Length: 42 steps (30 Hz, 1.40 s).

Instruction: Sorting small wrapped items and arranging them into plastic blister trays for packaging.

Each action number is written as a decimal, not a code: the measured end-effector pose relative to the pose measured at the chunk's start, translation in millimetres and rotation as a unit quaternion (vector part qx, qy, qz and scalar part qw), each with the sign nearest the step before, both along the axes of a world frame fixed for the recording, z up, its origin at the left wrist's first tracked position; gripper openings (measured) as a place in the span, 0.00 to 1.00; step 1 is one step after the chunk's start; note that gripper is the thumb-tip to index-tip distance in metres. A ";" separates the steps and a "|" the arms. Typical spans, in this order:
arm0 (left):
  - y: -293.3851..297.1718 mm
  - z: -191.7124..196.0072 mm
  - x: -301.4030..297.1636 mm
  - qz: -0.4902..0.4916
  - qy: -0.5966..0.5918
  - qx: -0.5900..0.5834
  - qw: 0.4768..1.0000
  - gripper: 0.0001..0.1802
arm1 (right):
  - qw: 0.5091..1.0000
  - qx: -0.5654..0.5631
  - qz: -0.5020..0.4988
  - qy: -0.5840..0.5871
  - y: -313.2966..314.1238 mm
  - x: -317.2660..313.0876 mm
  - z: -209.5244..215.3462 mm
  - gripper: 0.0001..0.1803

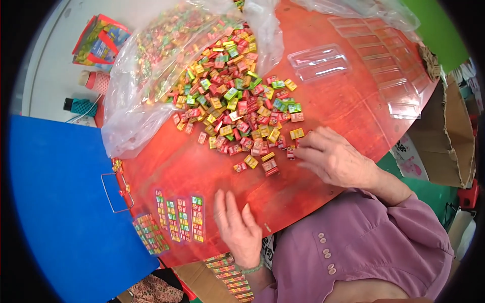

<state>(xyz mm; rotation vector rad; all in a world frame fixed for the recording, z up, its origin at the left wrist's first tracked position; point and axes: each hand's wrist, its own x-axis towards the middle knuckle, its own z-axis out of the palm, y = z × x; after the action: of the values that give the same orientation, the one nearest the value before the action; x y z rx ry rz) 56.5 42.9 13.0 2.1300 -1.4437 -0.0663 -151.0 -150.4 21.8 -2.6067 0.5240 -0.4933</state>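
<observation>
Small wrapped sweets (242, 108) in red, yellow, green and orange spill from a clear plastic bag (136, 118) onto the red table (348, 108). My right hand (336, 159) is at the near right edge of this pile, its slightly blurred fingers apart beside a few red and yellow pieces. Lower down, my left hand (237, 227) hovers or rests over the table near the front edge, fingers stretched and holding nothing. To its left stand several narrow clear strips filled with sweets (197, 219), with a wider block of filled strips (150, 234) beside them.
Clear plastic trays (319, 63) lie at the back, with more trays (381, 60) along the right edge. A cardboard box (434, 126) stands off the right side. Filled strips (230, 278) sit below the front edge. A blue panel (65, 192) and a wire loop (117, 193) border the left.
</observation>
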 end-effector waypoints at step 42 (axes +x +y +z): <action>-44.2 -10.9 -34.9 -0.024 -0.033 -0.001 0.999 0.18 | 0.991 0.106 -0.072 0.028 -21.5 -16.1 -1.5 0.20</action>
<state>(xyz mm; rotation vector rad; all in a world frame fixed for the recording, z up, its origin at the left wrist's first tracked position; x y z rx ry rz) 21.6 -1.2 2.0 2.1145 -1.5325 -0.0121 -167.1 -172.0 20.2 -2.3966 0.7452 -0.3869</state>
